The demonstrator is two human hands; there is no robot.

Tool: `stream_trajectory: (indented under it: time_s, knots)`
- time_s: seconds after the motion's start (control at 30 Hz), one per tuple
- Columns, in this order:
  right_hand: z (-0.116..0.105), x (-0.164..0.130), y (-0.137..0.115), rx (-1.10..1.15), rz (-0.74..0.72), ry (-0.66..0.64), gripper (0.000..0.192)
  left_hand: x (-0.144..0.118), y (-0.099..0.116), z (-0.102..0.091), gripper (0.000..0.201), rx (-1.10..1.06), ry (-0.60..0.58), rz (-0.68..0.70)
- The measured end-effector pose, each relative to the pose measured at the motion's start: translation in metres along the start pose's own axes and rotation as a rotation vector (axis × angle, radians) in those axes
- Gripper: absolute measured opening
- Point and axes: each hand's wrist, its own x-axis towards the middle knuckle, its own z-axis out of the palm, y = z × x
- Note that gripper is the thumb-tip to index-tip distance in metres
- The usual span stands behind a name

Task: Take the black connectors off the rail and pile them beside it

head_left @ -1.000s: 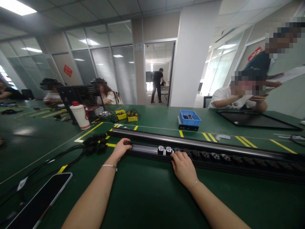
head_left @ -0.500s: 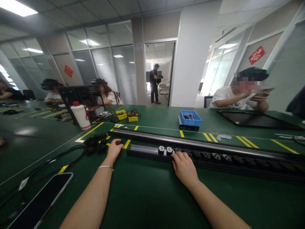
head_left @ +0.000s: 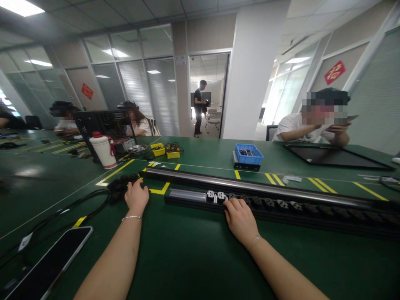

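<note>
My left hand (head_left: 136,196) reaches over a heap of black socket modules (head_left: 120,185) on the green table, thumb apart from the fingers, with nothing visible between them. My right hand (head_left: 241,216) grips the near edge of a long black power strip housing (head_left: 186,202), fingers bent over its rim. Inside the strip sit two white-faced sockets (head_left: 215,195) beside my right fingertips and a row of darker sockets (head_left: 283,204) to the right. The strip's left end is a bare channel. Behind it lies a long metal-topped rail (head_left: 200,177).
A phone (head_left: 54,262) and black cables (head_left: 84,200) lie at the left. Farther back stand a white bottle (head_left: 104,151), yellow boxes (head_left: 173,154), a blue basket (head_left: 249,155) and a dark panel (head_left: 331,156). Several people sit around the table; one person stands in the doorway.
My left hand has moved left from beside the strip's end to the heap of sockets; the small dark piece earlier in its fingers no longer shows. My right hand stays on the strip.
</note>
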Motion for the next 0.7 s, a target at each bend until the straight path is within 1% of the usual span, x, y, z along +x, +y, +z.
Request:
stream_trajectory:
  time_s: [0.07,0.17,0.23,0.3,0.37,0.47,0.53,0.6,0.7]
  knots:
    - [0.000,0.000,0.000,0.002,0.001,-0.005,0.017,-0.001,0.002,0.001,0.036,-0.002,-0.010,0.008]
    - [-0.001,0.000,0.000,0.008,0.001,-0.012,0.017,-0.006,0.013,-0.002,0.034,-0.020,0.059,0.079]
    - [-0.001,0.001,0.000,0.006,0.000,-0.015,0.016,-0.012,0.027,-0.005,0.035,-0.058,0.101,0.165]
    - [-0.002,0.001,0.000,0.001,-0.002,-0.014,0.016,-0.022,0.046,-0.009,0.037,-0.111,0.113,0.292]
    - [-0.002,0.000,0.000,-0.001,-0.004,-0.010,0.016,-0.038,0.069,-0.013,0.037,-0.155,0.051,0.437]
    - [-0.002,-0.001,0.000,0.002,-0.005,-0.003,0.017,-0.074,0.102,-0.015,0.038,-0.185,-0.141,0.691]
    - [-0.002,-0.001,0.001,0.005,-0.002,-0.003,0.017,-0.101,0.117,-0.012,0.038,-0.169,-0.258,0.842]
    - [-0.002,-0.001,0.001,0.006,0.003,-0.006,0.017,-0.124,0.124,-0.006,0.041,-0.169,-0.316,0.916]
    - [-0.002,-0.001,0.001,0.012,0.009,-0.011,0.017,-0.142,0.125,0.005,0.050,-0.155,-0.377,0.927]
